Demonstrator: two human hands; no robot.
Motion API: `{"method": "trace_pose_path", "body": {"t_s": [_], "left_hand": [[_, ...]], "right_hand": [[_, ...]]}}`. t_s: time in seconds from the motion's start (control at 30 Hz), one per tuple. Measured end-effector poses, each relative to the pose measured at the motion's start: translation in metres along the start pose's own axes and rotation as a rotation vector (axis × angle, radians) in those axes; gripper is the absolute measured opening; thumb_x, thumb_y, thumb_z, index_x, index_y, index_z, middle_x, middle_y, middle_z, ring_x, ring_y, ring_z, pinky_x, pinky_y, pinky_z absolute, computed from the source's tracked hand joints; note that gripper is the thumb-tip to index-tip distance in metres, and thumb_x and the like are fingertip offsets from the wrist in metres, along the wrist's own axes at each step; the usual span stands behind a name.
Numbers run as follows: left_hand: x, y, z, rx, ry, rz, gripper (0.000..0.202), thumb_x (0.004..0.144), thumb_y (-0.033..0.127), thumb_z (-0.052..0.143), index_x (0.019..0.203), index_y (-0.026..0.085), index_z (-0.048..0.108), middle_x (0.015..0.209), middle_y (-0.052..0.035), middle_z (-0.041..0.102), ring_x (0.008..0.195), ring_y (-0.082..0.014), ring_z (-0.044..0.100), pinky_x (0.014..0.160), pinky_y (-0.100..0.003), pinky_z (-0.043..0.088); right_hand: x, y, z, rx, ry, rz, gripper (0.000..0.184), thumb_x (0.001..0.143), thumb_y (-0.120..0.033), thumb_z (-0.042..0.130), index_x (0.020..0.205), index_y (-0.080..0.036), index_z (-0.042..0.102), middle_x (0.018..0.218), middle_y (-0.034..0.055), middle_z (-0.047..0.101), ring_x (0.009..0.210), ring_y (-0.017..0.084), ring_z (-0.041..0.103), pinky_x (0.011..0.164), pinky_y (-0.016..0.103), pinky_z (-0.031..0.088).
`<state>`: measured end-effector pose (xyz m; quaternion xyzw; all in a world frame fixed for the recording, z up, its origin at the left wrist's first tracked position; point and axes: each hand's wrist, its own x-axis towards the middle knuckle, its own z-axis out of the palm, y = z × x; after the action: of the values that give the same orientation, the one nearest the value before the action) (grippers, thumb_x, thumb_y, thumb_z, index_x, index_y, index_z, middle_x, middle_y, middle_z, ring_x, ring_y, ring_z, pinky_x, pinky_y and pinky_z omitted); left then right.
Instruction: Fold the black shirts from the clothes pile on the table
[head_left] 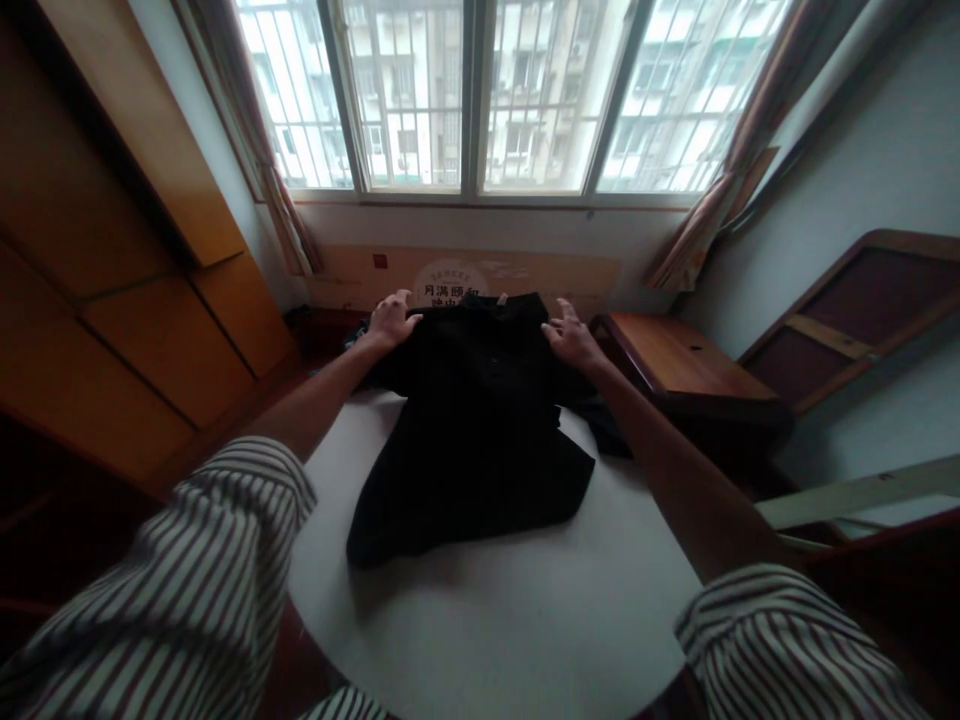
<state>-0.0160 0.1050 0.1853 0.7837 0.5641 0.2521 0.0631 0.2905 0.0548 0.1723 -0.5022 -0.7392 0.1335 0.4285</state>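
Black short-sleeved cloth shirt (480,430) spans the gap between the person's left hand (394,320) and right hand (574,335), each pinching a shoulder; nearer than the hands, its body overlies the smooth white counter (510,620). It looks mostly spread out, lower edge slanting, unfolded.

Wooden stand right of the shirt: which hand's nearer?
Right. The right hand is at the shirt's shoulder on the stand's side; the left hand is at the opposite shoulder, across the shirt from it.
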Motion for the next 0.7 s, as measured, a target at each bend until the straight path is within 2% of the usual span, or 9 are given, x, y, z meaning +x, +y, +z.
{"method": "trace_pose_path", "body": {"t_s": [0.07,0.13,0.2,0.27,0.33,0.4,0.47,0.57,0.7], "left_hand": [[-0.004,0.013,0.018,0.051,0.043,0.048,0.031,0.097,0.021,0.048,0.121,0.003,0.059,0.12,-0.0139,0.062,0.117,-0.0254,0.055,0.101,-0.038,0.038],[-0.033,0.021,0.042,0.074,-0.015,0.146,0.032,0.095,0.026,0.055,0.119,0.006,0.062,0.118,-0.0117,0.063,0.113,-0.023,0.057,0.1,-0.033,0.039],[-0.08,0.024,0.066,0.109,-0.137,0.289,0.027,0.093,0.029,0.06,0.113,0.011,0.066,0.116,-0.0116,0.065,0.107,-0.0226,0.06,0.098,-0.033,0.043],[-0.132,0.02,0.082,0.111,-0.226,0.397,0.028,0.097,0.033,0.053,0.115,0.016,0.066,0.117,-0.0113,0.064,0.106,-0.0234,0.061,0.097,-0.035,0.045],[-0.178,0.011,0.087,0.067,-0.251,0.392,0.039,0.097,0.044,0.053,0.123,0.017,0.062,0.123,-0.0122,0.062,0.111,-0.0252,0.059,0.099,-0.037,0.046],[-0.212,0.0,0.084,0.06,-0.264,0.32,0.057,0.09,0.054,0.059,0.134,0.017,0.055,0.129,-0.0141,0.06,0.117,-0.0285,0.057,0.102,-0.041,0.046],[-0.231,-0.008,0.078,0.083,-0.31,0.216,0.069,0.086,0.055,0.063,0.14,0.015,0.049,0.132,-0.0166,0.058,0.12,-0.0312,0.057,0.103,-0.042,0.046],[-0.241,-0.011,0.07,0.071,-0.407,0.142,0.057,0.091,0.037,0.057,0.142,0.014,0.048,0.135,-0.0171,0.058,0.122,-0.03,0.058,0.103,-0.041,0.046],[-0.239,0.0,0.06,-0.081,-0.491,0.291,0.041,0.089,0.017,0.052,0.129,0.019,0.062,0.117,-0.011,0.068,0.105,-0.0235,0.066,0.094,-0.033,0.05]], "right_hand": [[-0.015,0.006,0.017,-0.031,-0.054,0.001,0.035,0.087,-0.028,0.066,0.118,-0.012,0.063,0.109,0.0118,0.071,0.103,0.023,0.066,0.091,0.038,0.052],[-0.049,0.016,0.03,-0.101,-0.161,-0.025,0.03,0.083,-0.025,0.069,0.111,-0.013,0.068,0.109,0.0143,0.072,0.104,0.027,0.067,0.095,0.041,0.052],[-0.094,0.028,0.036,-0.256,-0.319,-0.109,0.031,0.087,-0.028,0.065,0.113,-0.012,0.069,0.119,0.0185,0.068,0.113,0.031,0.064,0.102,0.045,0.048],[-0.14,0.038,0.035,-0.346,-0.397,-0.165,0.043,0.088,-0.035,0.065,0.124,-0.013,0.065,0.134,0.0201,0.059,0.126,0.033,0.056,0.107,0.048,0.044],[-0.178,0.045,0.029,-0.36,-0.415,-0.162,0.054,0.087,-0.041,0.067,0.134,-0.016,0.058,0.142,0.0188,0.053,0.131,0.033,0.05,0.109,0.05,0.043],[-0.203,0.05,0.022,-0.351,-0.407,-0.125,0.055,0.088,-0.042,0.066,0.136,-0.017,0.055,0.139,0.0185,0.055,0.129,0.032,0.052,0.107,0.05,0.045],[-0.212,0.054,0.019,-0.343,-0.378,-0.097,0.051,0.091,-0.04,0.062,0.135,-0.017,0.055,0.132,0.0184,0.059,0.124,0.032,0.056,0.105,0.05,0.047],[-0.204,0.062,0.025,-0.348,-0.317,-0.078,0.055,0.091,-0.043,0.061,0.137,-0.016,0.052,0.13,0.0187,0.059,0.122,0.033,0.056,0.105,0.052,0.045],[-0.18,0.066,0.043,-0.403,-0.311,-0.026,0.078,0.084,-0.051,0.067,0.147,-0.013,0.04,0.132,0.0213,0.054,0.125,0.037,0.051,0.106,0.053,0.041]]}}
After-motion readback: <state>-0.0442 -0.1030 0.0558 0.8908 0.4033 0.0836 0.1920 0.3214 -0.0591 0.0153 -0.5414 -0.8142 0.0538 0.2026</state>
